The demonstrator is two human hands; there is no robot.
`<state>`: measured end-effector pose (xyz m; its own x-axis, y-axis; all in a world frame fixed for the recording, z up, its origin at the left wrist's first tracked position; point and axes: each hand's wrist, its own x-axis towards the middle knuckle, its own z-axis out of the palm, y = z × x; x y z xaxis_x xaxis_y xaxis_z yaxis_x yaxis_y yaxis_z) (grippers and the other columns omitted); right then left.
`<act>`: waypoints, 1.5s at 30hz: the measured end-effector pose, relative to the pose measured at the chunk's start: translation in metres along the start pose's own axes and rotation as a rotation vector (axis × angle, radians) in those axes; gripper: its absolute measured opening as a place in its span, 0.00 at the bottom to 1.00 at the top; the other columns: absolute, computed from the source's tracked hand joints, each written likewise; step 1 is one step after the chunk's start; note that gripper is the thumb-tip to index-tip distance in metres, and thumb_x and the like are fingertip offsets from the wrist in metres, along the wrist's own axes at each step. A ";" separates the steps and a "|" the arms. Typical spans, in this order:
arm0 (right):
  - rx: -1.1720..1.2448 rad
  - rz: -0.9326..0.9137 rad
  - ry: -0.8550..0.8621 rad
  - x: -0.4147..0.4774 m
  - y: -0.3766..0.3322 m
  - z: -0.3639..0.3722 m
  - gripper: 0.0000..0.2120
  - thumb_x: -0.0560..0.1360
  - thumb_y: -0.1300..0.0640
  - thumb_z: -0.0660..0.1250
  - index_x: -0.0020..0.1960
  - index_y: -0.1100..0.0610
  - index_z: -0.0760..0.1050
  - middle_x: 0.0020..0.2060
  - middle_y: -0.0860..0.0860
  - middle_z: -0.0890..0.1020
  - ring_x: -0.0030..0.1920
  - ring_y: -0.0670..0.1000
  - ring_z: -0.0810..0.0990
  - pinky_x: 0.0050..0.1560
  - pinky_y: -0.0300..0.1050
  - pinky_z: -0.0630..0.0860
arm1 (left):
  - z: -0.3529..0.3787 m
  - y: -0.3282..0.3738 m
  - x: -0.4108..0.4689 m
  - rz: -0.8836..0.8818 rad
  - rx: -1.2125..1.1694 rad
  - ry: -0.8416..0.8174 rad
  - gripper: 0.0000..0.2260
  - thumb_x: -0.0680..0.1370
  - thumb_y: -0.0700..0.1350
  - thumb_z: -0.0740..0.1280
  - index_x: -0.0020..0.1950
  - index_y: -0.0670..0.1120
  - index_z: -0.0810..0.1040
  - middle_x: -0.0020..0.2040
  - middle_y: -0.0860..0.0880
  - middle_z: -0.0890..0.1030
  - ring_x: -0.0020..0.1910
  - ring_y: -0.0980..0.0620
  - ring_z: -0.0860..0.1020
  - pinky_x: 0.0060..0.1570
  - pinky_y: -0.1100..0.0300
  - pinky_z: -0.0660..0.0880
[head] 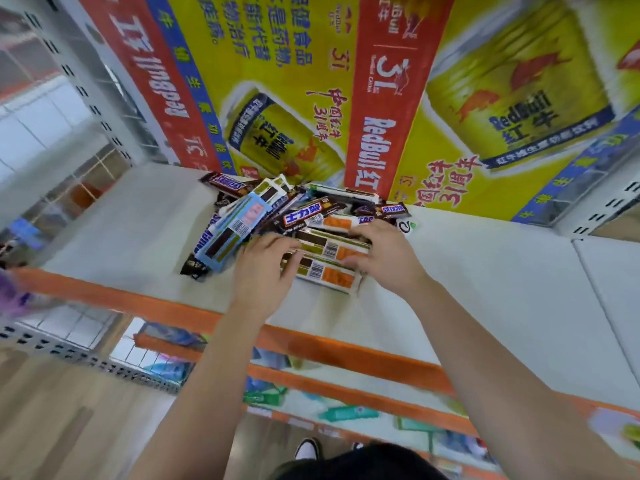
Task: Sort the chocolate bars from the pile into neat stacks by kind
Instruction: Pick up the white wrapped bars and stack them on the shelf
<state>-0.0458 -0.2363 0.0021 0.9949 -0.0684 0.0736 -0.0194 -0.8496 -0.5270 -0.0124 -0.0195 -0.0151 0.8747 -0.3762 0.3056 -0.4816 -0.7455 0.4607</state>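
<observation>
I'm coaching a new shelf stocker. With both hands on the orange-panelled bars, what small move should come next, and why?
Probably draw the orange-panelled bars toward the shelf's orange front edge, away from the pile. The left hand and right hand hold their two ends, and their far side lies against the jumbled Snickers bars, so squaring them there looks awkward.

The brown bar wrappers (304,218) are thin plastic film: glossy, crinkled, catching light. The white-and-orange bars (329,268) nearer wear smoother wrappers with a soft sheen; the pale blue wrapper (235,230) to the left looks flatter, more matt. The shelf board (485,271) is white, matt and smooth, and its near edge strip (346,351) is glossy orange. The far banner (294,81) is a printed sheet, faintly shiny. The left upright (93,105) is pale painted metal, slotted.
</observation>
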 end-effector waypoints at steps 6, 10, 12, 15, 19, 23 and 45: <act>0.057 0.079 -0.003 -0.005 -0.003 0.000 0.20 0.68 0.50 0.75 0.57 0.56 0.78 0.49 0.51 0.75 0.49 0.48 0.71 0.46 0.41 0.65 | -0.004 -0.003 0.008 0.112 -0.039 -0.007 0.11 0.76 0.51 0.64 0.51 0.48 0.80 0.47 0.51 0.80 0.47 0.47 0.77 0.47 0.49 0.74; 0.107 0.121 0.046 -0.009 0.005 -0.002 0.16 0.70 0.53 0.73 0.55 0.53 0.75 0.51 0.49 0.80 0.48 0.49 0.76 0.44 0.41 0.68 | -0.001 -0.007 0.007 0.156 -0.058 -0.077 0.13 0.71 0.54 0.72 0.51 0.48 0.81 0.48 0.53 0.80 0.49 0.49 0.75 0.50 0.51 0.73; 0.054 0.095 0.074 -0.010 0.008 0.001 0.16 0.71 0.54 0.72 0.56 0.51 0.74 0.52 0.48 0.79 0.49 0.49 0.76 0.44 0.41 0.69 | -0.001 -0.007 0.005 0.171 -0.068 -0.104 0.17 0.68 0.56 0.74 0.52 0.49 0.81 0.50 0.53 0.80 0.51 0.51 0.75 0.52 0.51 0.72; 0.045 0.009 0.087 -0.013 0.010 0.003 0.16 0.71 0.57 0.71 0.57 0.50 0.73 0.54 0.47 0.76 0.53 0.47 0.74 0.47 0.40 0.67 | -0.002 -0.005 0.003 0.160 -0.082 -0.155 0.23 0.64 0.56 0.77 0.55 0.48 0.80 0.52 0.54 0.78 0.53 0.54 0.70 0.53 0.58 0.68; 0.066 -0.071 0.017 -0.018 0.014 0.001 0.17 0.69 0.56 0.74 0.56 0.51 0.76 0.53 0.44 0.72 0.55 0.44 0.71 0.55 0.36 0.65 | 0.000 -0.005 0.003 0.121 -0.103 -0.193 0.24 0.65 0.49 0.78 0.59 0.49 0.79 0.54 0.56 0.75 0.55 0.57 0.67 0.55 0.63 0.64; 0.064 -0.020 0.014 -0.021 0.017 -0.001 0.24 0.64 0.54 0.79 0.57 0.52 0.76 0.55 0.46 0.74 0.54 0.44 0.71 0.56 0.37 0.67 | 0.001 -0.007 0.005 0.148 -0.100 -0.189 0.20 0.68 0.45 0.76 0.58 0.47 0.80 0.53 0.55 0.77 0.55 0.55 0.68 0.56 0.60 0.67; 0.554 0.227 0.229 -0.043 0.022 -0.021 0.13 0.72 0.61 0.72 0.54 0.50 0.75 0.51 0.44 0.79 0.54 0.47 0.78 0.52 0.44 0.76 | 0.000 0.016 0.017 0.178 -0.258 -0.229 0.05 0.72 0.42 0.72 0.47 0.47 0.81 0.43 0.54 0.78 0.43 0.53 0.77 0.43 0.59 0.72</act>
<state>-0.0911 -0.2633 0.0054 0.9246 -0.3768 0.0556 -0.1123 -0.4093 -0.9055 -0.0052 -0.0375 -0.0031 0.7518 -0.6219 0.2192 -0.5992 -0.5055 0.6209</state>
